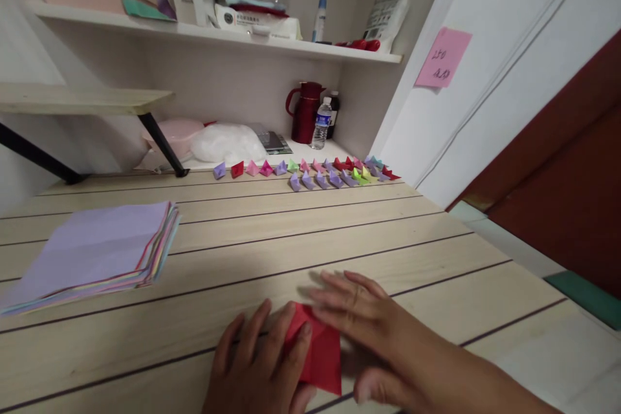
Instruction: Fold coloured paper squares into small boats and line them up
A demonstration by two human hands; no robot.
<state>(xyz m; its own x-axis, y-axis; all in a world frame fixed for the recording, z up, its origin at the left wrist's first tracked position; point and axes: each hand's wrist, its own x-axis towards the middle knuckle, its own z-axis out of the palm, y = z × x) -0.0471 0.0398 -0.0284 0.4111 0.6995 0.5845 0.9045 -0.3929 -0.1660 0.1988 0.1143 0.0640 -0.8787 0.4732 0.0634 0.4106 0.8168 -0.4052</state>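
A folded piece of red paper (317, 352) lies flat on the wooden table (291, 252) near its front edge. My left hand (259, 362) rests on the paper's left side, fingers spread and pressing down. My right hand (369, 323) lies flat over its right part, fingers stretched out toward the left. Both hands touch the paper and partly hide it.
A stack of coloured paper sheets (97, 255) lies at the left. Two rows of several small folded paper shapes (310, 171) line the far table edge. Behind stand a red jug (305, 111) and a water bottle (321, 123). A pink sticky note (442, 57) hangs on the white door.
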